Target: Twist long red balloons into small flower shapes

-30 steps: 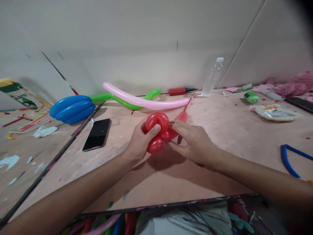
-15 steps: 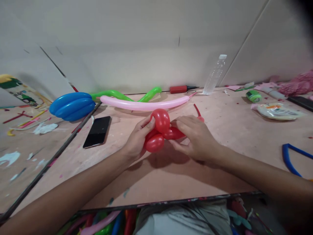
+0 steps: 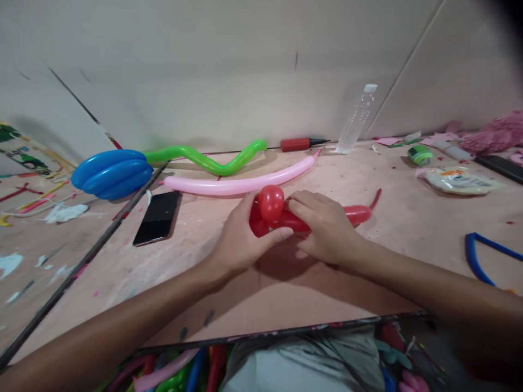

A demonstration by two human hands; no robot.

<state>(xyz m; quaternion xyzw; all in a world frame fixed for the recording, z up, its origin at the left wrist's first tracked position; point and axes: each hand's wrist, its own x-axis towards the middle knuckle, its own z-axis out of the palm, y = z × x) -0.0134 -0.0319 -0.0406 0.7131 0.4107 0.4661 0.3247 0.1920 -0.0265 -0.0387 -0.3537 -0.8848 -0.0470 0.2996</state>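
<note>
Both my hands hold a twisted red balloon (image 3: 270,203) just above the pinkish table (image 3: 400,239). My left hand (image 3: 241,239) wraps the round twisted bubbles from the left, thumb pressed across their underside. My right hand (image 3: 324,226) grips the long section next to the twist, fingers curled over it. The balloon's tail (image 3: 362,211) sticks out to the right past my right hand and ends in a thin uninflated tip. Part of the twist is hidden between my palms.
A long pink balloon (image 3: 241,182), a green wavy balloon (image 3: 212,160) and a blue balloon bundle (image 3: 111,173) lie beyond my hands. A black phone (image 3: 156,224) lies left, a red pump (image 3: 300,144) and clear bottle (image 3: 358,120) by the wall, a blue balloon (image 3: 478,258) right.
The red balloon has been turned: its tail now points right along the table, and my left hand has closed lower around the bubbles. The pink balloon has shifted and lies straighter.
</note>
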